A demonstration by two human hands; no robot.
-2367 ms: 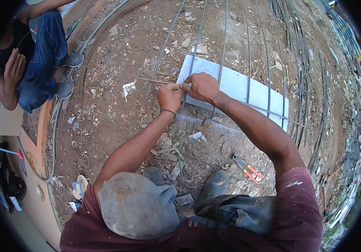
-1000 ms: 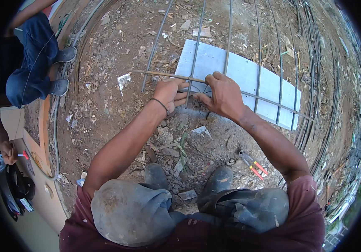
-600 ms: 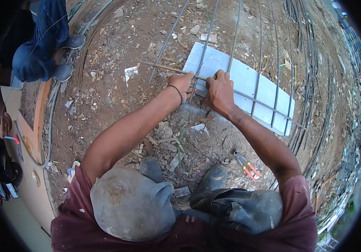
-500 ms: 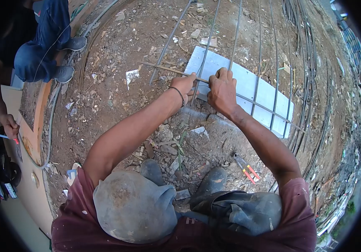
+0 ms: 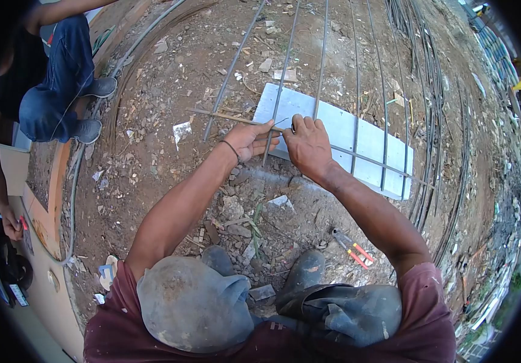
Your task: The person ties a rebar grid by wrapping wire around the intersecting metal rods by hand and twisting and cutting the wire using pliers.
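Cross rod (image 5: 230,117) is laid over long bars (image 5: 279,97) at centre frame, partly above a pale board (image 5: 369,130). The left hand (image 5: 248,140) is placed at one crossing, thumb and fingers held apart about the rod. The right hand (image 5: 309,144) is set just beside it, fingers curled together; what is clamped cannot be told. A thin wire (image 5: 282,121) is seen between the hands. Red-handled pliers (image 5: 363,252) are left on the ground, lower right of centre.
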